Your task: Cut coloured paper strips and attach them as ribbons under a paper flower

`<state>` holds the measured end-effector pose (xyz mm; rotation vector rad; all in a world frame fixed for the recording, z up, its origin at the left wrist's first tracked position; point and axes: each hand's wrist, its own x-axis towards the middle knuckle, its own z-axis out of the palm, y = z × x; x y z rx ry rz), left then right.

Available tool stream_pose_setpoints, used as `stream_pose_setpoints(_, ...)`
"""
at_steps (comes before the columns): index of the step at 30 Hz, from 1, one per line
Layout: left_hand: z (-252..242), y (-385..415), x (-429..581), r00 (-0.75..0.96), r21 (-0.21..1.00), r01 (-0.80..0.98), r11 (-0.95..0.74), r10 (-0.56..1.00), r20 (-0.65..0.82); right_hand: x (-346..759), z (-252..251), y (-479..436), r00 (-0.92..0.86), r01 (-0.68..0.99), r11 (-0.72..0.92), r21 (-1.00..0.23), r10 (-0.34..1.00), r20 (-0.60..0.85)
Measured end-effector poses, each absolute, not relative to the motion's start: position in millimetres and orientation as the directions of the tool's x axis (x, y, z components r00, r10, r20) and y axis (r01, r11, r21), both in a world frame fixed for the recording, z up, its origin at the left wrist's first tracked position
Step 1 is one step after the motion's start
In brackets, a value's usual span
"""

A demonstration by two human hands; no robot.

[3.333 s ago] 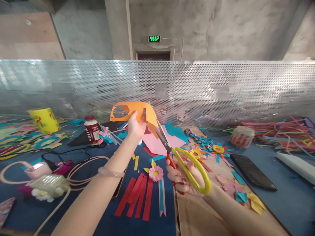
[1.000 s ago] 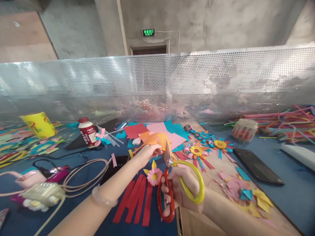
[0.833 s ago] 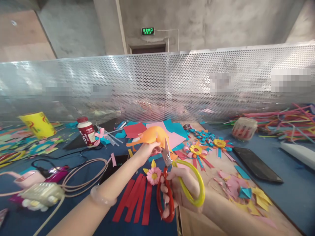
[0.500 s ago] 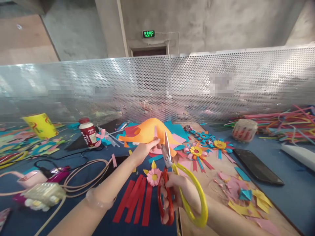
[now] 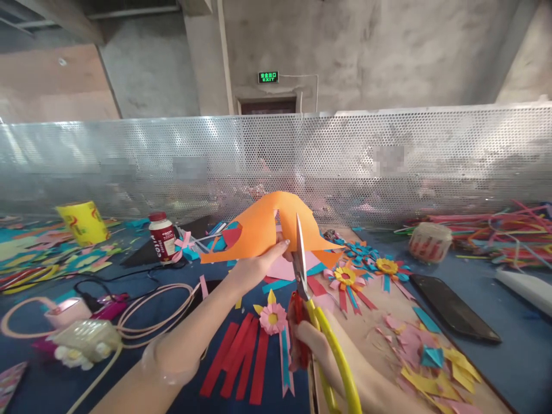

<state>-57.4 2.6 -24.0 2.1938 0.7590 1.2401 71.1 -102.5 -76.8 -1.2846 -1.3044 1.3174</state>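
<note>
My left hand (image 5: 269, 256) pinches an orange sheet of paper (image 5: 259, 224) by its near edge, and the sheet arches up above the table. A slit runs into the paper from that edge beside my thumb. In my right hand (image 5: 313, 339) is a pair of scissors (image 5: 301, 259) with one red and one yellow handle loop. The blades point up and away, nearly together, just in front of the sheet's right part. Below my hands lie a pink paper flower (image 5: 272, 318) with yellow tips and several red paper strips (image 5: 241, 359).
Finished rosettes (image 5: 345, 276) and paper scraps (image 5: 422, 362) lie to the right, near a black phone (image 5: 455, 307) and a tape roll (image 5: 430, 241). On the left are a red bottle (image 5: 163, 238), a coiled cable (image 5: 150, 305) and a yellow roll (image 5: 84, 223). Behind stands a perforated metal panel (image 5: 276, 155).
The orange sheet has been lifted and turned, now showing its slit. The scissors have turned, and their blades look closer together. A blue-and-pink ribbon tail below has come into view.
</note>
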Motion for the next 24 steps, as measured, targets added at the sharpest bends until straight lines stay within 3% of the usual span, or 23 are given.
stream_pose_setpoints(4,-14,-5,-57,0.433,0.565,0.293,-0.772,0.634,0.641,74,-84,-97,-0.106,0.130,-0.026,-0.991,0.994,-0.040)
stream_pose_setpoints(14,-8,-6,-49,0.478,0.571,0.209,-0.794,0.592,0.649,79,-99,-87,-0.068,0.089,0.145,-0.985,0.988,0.140)
stream_pose_setpoints(24,-8,-3,-46,0.483,0.527,0.227,-0.819,0.565,0.669,81,-98,-85,-0.050,0.118,0.166,-0.979,0.986,0.161)
